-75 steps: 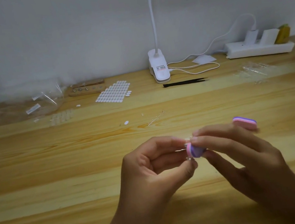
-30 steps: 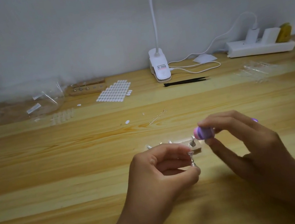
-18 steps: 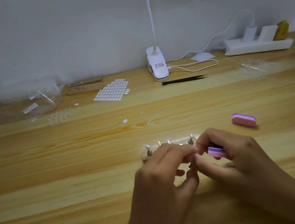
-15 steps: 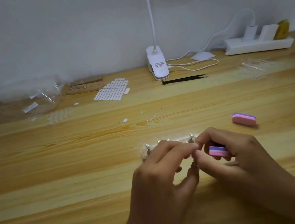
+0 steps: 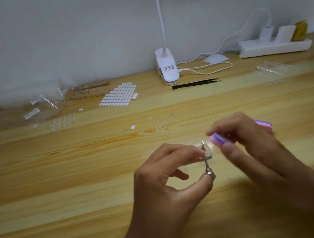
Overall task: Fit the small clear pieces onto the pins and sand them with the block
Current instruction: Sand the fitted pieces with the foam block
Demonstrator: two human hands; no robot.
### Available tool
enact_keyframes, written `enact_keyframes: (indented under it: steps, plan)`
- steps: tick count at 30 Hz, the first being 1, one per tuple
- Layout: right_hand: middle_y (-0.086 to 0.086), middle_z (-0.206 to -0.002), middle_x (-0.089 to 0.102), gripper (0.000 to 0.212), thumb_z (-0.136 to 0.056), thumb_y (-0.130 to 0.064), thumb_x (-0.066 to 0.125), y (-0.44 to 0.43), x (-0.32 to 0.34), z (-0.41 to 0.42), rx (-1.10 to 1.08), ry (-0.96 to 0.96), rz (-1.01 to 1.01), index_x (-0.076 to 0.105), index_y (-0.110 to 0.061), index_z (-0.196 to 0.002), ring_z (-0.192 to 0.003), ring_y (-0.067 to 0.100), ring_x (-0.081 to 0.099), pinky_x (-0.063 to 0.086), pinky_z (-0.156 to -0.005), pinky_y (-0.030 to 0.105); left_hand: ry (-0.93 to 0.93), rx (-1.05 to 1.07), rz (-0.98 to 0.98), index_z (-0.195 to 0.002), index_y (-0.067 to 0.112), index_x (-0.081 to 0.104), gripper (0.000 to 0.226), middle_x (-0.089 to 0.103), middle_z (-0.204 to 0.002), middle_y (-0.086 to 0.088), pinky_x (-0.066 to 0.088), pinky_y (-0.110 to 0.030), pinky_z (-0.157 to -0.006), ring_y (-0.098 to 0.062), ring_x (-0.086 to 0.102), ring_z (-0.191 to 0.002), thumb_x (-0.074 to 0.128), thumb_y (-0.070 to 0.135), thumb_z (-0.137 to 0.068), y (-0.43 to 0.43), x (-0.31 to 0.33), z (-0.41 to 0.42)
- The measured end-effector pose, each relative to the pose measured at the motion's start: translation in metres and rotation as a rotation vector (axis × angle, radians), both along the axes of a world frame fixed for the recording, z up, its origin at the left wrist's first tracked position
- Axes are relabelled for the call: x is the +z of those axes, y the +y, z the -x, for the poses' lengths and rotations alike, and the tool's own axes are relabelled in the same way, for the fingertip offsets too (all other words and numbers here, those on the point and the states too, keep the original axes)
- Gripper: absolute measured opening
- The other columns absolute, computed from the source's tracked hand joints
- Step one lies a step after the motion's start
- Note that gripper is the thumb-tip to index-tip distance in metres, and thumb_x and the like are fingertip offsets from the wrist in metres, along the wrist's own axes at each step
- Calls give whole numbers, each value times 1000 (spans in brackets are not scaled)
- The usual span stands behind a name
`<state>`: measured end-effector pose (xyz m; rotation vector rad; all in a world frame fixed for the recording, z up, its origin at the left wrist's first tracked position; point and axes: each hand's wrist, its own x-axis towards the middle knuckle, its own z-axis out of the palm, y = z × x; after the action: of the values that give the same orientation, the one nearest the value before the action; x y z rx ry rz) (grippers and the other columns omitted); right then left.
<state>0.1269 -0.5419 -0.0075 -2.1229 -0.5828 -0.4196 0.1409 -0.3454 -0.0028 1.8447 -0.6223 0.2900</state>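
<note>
Left hand (image 5: 168, 181) pinches a pin (image 5: 207, 164); right hand (image 5: 258, 143) fingers (image 5: 234, 124) grip the block (image 5: 218, 139).

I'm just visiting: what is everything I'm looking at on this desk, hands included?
table: one, light wood, under everything
desk lamp: one, white, back centre
power strip: one, white, back right
tweezers: one, black, before the lamp
sticker sheet: one, white ovals, left of the lamp
pin stand: one, wooden, back left
plastic bags: count unclear, clear, far left
clear pieces: many, clear, back right
second block: one, pink and purple, table behind right hand
sanding block: one, pink and purple, in right hand
pin: one, silver, in left hand
left hand: pinches the pin
right hand: holds the sanding block
</note>
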Motion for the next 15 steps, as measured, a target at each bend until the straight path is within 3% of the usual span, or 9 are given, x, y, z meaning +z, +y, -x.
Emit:
enact_keyframes:
  steps: [2,4,8,12,15]
  plan:
    - [0,-115,58,25,-97,-14,53,2,-2,0,20,-179,120,63,-13,-120,-110,12,58,42,-94,17,16,-8,3,-96,23,77,33,71,-94,14,56,-28,-62,-7,69,-90,85,10,-67,0,0,0]
    - [8,-114,62,26,-95,-7,57,-1,-4,0,4,-286,166,66,-5,-119,-112,14,60,46,-94,22,24,-16,7,-96,24,77,32,71,-95,14,57,-28,-63,-8,70,-91,84,11,-68,1,1,0]
    - [9,-113,66,27,-93,-6,63,-10,-3,-4,-87,-335,192,66,-7,-119,-108,16,64,53,-88,31,62,-18,9,-92,22,77,28,72,-93,15,58,-27,-64,-7,70,-90,83,10,-68,2,1,0]
    - [10,-115,68,31,-87,1,71,0,-5,3,-12,-415,200,67,-5,-118,-110,18,65,51,-92,27,44,-33,-21,-96,26,76,29,72,-92,14,57,-25,-64,-10,69,-88,82,16,-70,3,3,0]
    - [12,-110,70,27,-88,0,71,-6,-3,0,-42,-451,299,70,-1,-114,-103,24,67,53,-87,33,39,4,-26,-91,24,76,28,71,-86,13,57,-25,-61,-10,69,-84,82,15,-65,1,2,0]
